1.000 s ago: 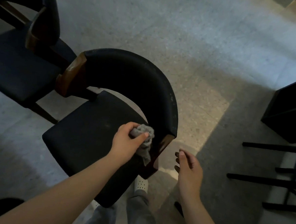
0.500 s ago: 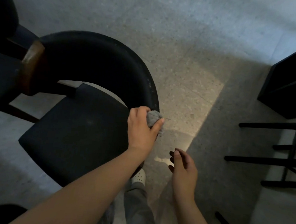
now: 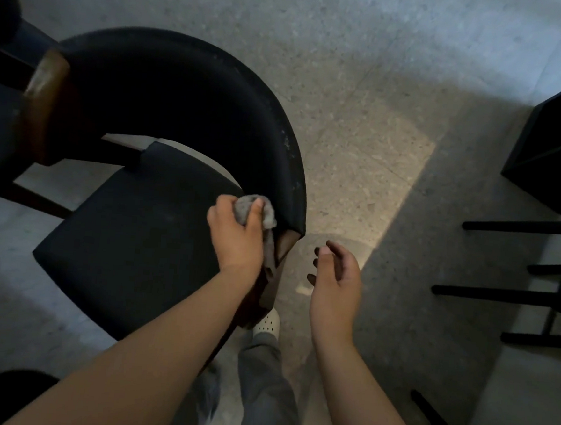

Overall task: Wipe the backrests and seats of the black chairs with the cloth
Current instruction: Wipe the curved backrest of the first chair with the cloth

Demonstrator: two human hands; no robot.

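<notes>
While one cloth (image 3: 270, 215) meets backrest (image 3: 188, 83), left hand (image 3: 237, 242) grips.

The person wears grey trousers (image 3: 259, 396) and a white perforated clog (image 3: 267, 321), forearms (image 3: 163, 353) bare

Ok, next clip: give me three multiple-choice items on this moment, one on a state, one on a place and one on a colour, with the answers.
1. The right hand is:
A. open and empty
B. a tight fist
C. out of view

2. The cloth is:
A. in the right hand
B. lying loose, untouched
C. held by the left hand at the near end of the backrest

3. The cloth's colour is:
A. grey
B. red
C. yellow

Answers:
1 A: its fingers are relaxed and hold nothing.
2 C: the left hand's fingers curl round it beside the backrest's end.
3 A: it shows pale grey against the black chair.
</notes>
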